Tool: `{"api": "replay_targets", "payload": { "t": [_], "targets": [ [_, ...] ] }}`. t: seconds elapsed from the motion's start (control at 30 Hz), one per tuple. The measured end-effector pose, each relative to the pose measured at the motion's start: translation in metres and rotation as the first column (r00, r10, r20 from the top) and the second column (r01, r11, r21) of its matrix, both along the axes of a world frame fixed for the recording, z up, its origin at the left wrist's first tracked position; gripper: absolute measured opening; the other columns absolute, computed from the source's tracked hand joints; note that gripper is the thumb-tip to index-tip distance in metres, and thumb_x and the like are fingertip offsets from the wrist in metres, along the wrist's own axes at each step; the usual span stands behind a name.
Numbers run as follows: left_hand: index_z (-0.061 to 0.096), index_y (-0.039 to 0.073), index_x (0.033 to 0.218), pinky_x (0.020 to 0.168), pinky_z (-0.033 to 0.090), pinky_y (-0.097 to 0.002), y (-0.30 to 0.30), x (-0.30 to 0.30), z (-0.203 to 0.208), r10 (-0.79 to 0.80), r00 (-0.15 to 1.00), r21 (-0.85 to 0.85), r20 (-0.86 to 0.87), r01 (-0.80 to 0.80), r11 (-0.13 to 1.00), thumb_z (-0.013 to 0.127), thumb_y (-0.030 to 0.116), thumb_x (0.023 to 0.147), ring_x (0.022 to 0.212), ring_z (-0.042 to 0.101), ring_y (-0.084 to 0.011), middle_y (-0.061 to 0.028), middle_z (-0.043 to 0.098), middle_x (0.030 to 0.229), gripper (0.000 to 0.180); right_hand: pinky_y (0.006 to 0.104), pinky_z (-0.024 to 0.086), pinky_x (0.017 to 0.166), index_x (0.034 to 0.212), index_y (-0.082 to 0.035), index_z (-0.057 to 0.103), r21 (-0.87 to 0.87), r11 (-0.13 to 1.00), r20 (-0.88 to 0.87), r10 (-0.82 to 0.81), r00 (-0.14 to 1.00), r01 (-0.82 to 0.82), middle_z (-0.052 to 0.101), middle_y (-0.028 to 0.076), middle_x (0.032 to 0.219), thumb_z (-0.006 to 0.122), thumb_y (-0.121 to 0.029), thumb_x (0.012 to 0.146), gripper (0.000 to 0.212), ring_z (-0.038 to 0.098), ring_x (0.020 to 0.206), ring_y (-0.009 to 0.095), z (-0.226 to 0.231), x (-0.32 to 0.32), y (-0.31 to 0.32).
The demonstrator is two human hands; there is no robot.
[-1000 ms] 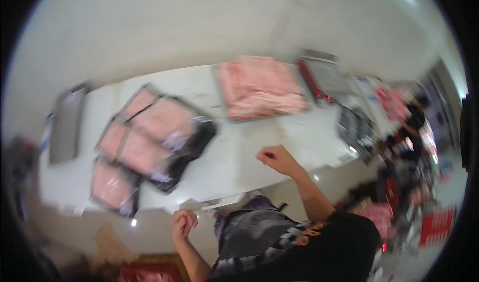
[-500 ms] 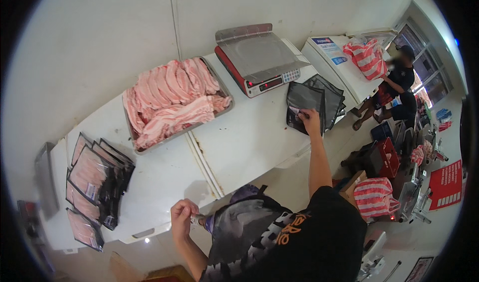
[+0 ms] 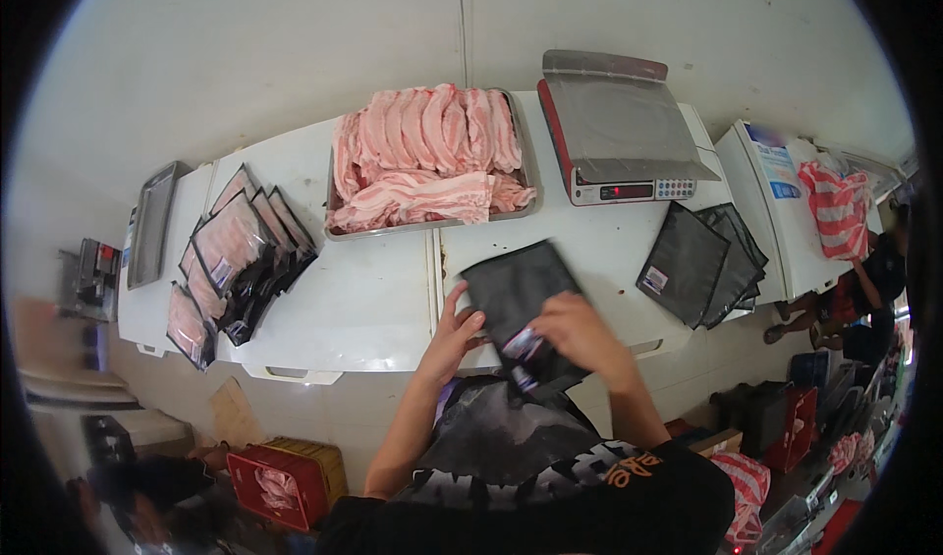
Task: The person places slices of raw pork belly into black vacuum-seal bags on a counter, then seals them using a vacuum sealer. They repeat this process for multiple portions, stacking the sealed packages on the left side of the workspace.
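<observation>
1. The bag [image 3: 513, 278] is held over the front edge of the freezer [image 3: 607, 246], seemingly pinched by the blurred right hand [image 3: 578, 331].
2. The left hand [image 3: 452, 347] is set at the bag's left edge; whether it is pinching cannot be told.
3. Bag opening seems in hand; next, the layers would need to be parted.

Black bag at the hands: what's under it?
White worktop shows around the upper part of the black bag, and the person's dark clothing shows just below its lower end. Anything directly beneath is covered by the bag, so I can't tell.
</observation>
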State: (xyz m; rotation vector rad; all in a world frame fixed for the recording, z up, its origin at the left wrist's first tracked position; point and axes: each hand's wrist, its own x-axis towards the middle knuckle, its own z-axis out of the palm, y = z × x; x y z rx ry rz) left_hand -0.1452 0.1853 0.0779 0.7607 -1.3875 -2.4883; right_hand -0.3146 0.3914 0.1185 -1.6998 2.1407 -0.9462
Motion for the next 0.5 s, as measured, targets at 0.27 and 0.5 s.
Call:
{"api": "replay_targets", "payload": {
  "t": [0.27, 0.5],
  "targets": [
    [0.038, 0.001, 0.155, 0.102, 0.052, -0.0345, -0.046, 0.051, -0.05, 0.62, 0.781, -0.396, -0.078, -0.595, 0.7, 0.08, -0.005, 0.083, 0.117, 0.062, -0.0249, -0.0167, 0.06, 0.132, 0.084, 0.0421, 0.05, 0.089, 0.106, -0.01, 0.078, 0.031, 0.979, -0.088, 0.202, 0.976, -0.2, 0.064, 0.007, 0.099, 0.073, -0.006, 0.085, 0.022, 0.061, 0.099, 0.029, -0.047, 0.01, -0.069],
    [0.044, 0.001, 0.152, 0.101, 0.053, -0.0344, -0.096, 0.103, -0.053, 0.753, 0.656, -0.552, -0.044, -0.644, 0.529, 0.08, -0.007, 0.082, 0.114, 0.065, -0.0253, -0.0175, 0.062, 0.129, 0.08, 0.0479, 0.051, 0.101, 0.115, -0.005, 0.074, -0.313, 0.95, -0.219, -0.077, 0.973, 0.005, 0.067, 0.015, 0.112, 0.075, -0.008, 0.084, 0.031, 0.062, 0.113, 0.036, -0.032, -0.064, -0.182]
  ]
}}
